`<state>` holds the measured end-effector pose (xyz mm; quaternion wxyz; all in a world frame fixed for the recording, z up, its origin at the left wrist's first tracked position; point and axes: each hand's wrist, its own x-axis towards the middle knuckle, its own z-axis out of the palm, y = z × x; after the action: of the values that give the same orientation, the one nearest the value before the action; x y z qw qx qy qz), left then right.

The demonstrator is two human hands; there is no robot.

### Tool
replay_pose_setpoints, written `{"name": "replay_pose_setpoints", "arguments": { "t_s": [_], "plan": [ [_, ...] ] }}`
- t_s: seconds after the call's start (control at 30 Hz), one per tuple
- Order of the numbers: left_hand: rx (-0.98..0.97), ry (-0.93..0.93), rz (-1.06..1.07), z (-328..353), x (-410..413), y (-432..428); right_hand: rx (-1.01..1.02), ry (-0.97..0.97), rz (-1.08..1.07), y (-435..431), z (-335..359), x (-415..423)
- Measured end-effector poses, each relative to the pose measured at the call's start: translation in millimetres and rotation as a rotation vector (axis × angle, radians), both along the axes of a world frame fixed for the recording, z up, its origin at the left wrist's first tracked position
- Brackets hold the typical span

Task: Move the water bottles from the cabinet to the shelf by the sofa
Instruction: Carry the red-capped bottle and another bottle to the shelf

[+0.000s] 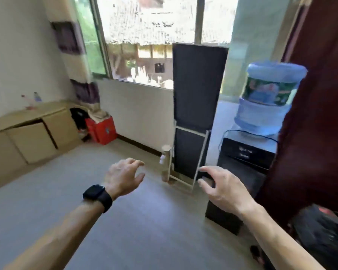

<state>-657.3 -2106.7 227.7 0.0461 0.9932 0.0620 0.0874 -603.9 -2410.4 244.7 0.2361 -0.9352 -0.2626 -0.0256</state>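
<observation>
Both hands float out ahead of me with nothing in them: my left hand has its fingers loosely curled and spread apart, and my right hand is the same, fingers relaxed and parted, gripping nothing. A black watch sits on my left wrist. Beneath them is grey floor. Just beyond my fingertips stands a tall dark panel in a pale frame, upright in front of the window (something small and pale sits by its foot, too blurred for me to name). To its right a big blue jug sits on top of a black dispenser. Well off to the left, a low tan cabinet runs along the wall, one of its doors hanging crooked, and the two water bottles stand near each other on its top, far from either hand. A red box rests on the floor in the corner past the cabinet's end.
</observation>
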Motion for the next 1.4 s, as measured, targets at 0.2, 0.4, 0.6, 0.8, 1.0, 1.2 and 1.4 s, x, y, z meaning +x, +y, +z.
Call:
{"name": "replay_pose_setpoints", "arguments": {
  "t_s": [0.2, 0.4, 0.6, 0.8, 1.0, 1.2, 1.4],
  "plan": [
    [0.082, -0.132, 0.278, 58, -43, 179, 0.009, -0.178, 0.269, 211, 57, 43],
    [0.162, -0.162, 0.478, 96, -83, 300, 0.043, -0.255, 0.435, 360, 95, 63],
    [0.172, -0.165, 0.623, 112, -81, 383, 0.076, -0.294, 0.532, 461, 114, 92],
    [0.207, -0.13, 0.721, 114, -46, 460, 0.137, -0.327, 0.632, 564, 118, 146],
    [0.22, -0.145, 0.818, 133, 12, 540, 0.177, -0.353, 0.712, 665, 126, 221],
    [0.256, -0.143, 0.854, 129, 68, 607, 0.125, -0.428, 0.719, 763, 131, 279],
    [0.235, -0.105, 0.864, 112, 115, 700, 0.039, -0.431, 0.719, 855, 110, 323]
  ]
}}
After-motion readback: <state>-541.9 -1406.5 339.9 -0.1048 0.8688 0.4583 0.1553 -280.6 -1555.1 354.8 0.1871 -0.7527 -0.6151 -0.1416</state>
